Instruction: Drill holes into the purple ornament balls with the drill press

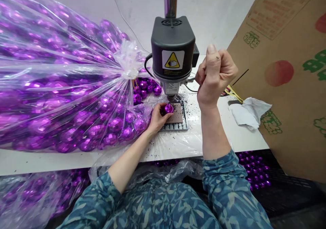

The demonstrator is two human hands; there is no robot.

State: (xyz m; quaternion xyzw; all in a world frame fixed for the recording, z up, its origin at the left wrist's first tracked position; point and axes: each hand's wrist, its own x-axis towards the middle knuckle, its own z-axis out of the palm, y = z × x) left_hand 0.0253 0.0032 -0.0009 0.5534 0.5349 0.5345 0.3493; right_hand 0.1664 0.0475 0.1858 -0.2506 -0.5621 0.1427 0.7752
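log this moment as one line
left hand: fingers on purple ball | ball: below machine head, at brown board | right hand: closed, beside machine head | tied bag: left of machine head

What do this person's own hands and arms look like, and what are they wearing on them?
Both the left hand and right hand are bare, with no gloves, rings or watch visible. The left sleeve and right sleeve are blue with lighter leaf-like shapes, bunched up so the wrists are uncovered.
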